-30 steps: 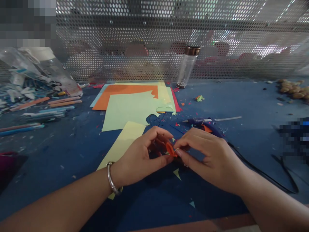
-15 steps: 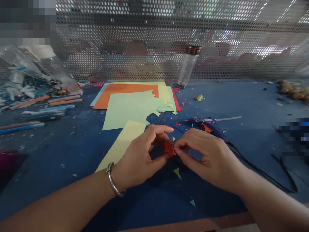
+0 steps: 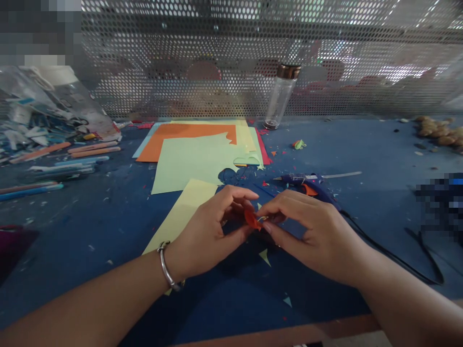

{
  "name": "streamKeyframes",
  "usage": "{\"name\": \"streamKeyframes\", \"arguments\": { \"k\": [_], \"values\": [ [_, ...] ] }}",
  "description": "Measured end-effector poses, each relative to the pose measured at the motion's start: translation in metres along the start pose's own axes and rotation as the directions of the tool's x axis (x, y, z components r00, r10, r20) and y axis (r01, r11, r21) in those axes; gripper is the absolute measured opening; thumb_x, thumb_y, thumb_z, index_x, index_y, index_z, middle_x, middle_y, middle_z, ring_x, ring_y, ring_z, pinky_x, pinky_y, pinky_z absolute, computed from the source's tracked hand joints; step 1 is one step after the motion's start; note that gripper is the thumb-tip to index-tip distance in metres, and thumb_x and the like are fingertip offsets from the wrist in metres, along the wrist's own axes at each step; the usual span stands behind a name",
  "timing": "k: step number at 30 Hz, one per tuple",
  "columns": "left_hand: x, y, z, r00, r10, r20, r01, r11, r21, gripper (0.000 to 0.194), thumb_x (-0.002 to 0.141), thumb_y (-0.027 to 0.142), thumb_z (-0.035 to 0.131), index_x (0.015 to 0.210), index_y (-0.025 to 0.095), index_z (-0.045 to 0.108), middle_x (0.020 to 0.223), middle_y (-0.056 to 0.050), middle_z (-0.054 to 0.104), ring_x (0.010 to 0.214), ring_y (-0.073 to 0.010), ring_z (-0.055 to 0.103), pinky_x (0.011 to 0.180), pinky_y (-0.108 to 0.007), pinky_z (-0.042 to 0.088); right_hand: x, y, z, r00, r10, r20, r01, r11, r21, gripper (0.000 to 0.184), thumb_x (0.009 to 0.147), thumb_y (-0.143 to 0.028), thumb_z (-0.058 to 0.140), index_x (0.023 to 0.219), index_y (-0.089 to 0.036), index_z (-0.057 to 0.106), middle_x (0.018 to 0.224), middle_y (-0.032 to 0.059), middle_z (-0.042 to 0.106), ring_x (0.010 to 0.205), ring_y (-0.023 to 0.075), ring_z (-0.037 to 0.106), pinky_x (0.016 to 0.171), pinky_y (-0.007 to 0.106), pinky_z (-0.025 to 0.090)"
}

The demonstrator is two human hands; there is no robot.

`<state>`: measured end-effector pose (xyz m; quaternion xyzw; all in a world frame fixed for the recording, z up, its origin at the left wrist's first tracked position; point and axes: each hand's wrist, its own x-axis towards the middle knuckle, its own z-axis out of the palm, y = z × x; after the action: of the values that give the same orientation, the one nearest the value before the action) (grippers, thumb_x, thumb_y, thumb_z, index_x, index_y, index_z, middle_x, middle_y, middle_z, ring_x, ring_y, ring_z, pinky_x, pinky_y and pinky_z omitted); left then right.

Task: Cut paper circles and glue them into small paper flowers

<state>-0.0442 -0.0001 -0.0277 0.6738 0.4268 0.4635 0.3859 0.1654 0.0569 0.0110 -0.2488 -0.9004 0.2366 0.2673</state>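
Note:
Both of my hands meet over the blue table (image 3: 108, 226) and pinch a small orange paper piece (image 3: 251, 219). My left hand (image 3: 213, 231), with a silver bangle on its wrist, curls round it from the left. My right hand (image 3: 307, 231) holds the piece's right edge between thumb and fingertips. Most of the orange piece is hidden by my fingers. A pale yellow sheet (image 3: 184, 212) lies under my left wrist. Just behind my right hand rests a blue glue gun (image 3: 307, 184) with an orange trigger.
Light green (image 3: 191, 161) and orange (image 3: 184, 135) paper sheets lie stacked behind my hands. A clear bottle (image 3: 280, 96) stands at the perforated metal screen. Pens and sticks (image 3: 68, 159) lie left, beside a plastic bag. The glue gun's black cord (image 3: 398, 260) runs right. Paper scraps dot the table.
My hands have shifted slightly up and left, and my fingers have turned the orange piece a little between them. Both hands keep their hold.

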Motion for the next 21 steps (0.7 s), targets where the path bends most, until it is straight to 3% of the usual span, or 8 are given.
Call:
{"name": "streamKeyframes", "arguments": {
  "k": [12, 21],
  "values": [
    [-0.0009, -0.0004, 0.0015, 0.999, -0.019, 0.05, 0.021, 0.999, -0.046, 0.046, 0.09, 0.008, 0.064, 0.13, 0.023, 0.047, 0.109, -0.006, 0.065, 0.097, -0.0142, 0.071, 0.091, -0.032, 0.061, -0.0008, 0.0034, 0.0008, 0.999, -0.029, 0.039, 0.028, 0.999, 0.026, 0.013, 0.091, -0.01, 0.059, 0.088, -0.021, 0.066, 0.084, 0.0016, 0.069, 0.076, 0.0137, 0.063, 0.073, 0.027, 0.05],
    [-0.0011, 0.0023, 0.0007, 0.998, 0.053, 0.041, -0.054, 0.998, 0.026, 0.051, 0.086, 0.001, 0.062, 0.13, 0.022, 0.048, 0.106, -0.003, 0.066, 0.098, -0.0117, 0.07, 0.092, -0.026, 0.06, 0.0018, 0.0023, 0.0011, 0.998, -0.003, 0.059, 0.002, 1.0, 0.013, 0.015, 0.089, -0.007, 0.059, 0.084, -0.02, 0.064, 0.08, 0.0007, 0.067, 0.072, 0.013, 0.061, 0.068, 0.026, 0.048]
  ]
}}
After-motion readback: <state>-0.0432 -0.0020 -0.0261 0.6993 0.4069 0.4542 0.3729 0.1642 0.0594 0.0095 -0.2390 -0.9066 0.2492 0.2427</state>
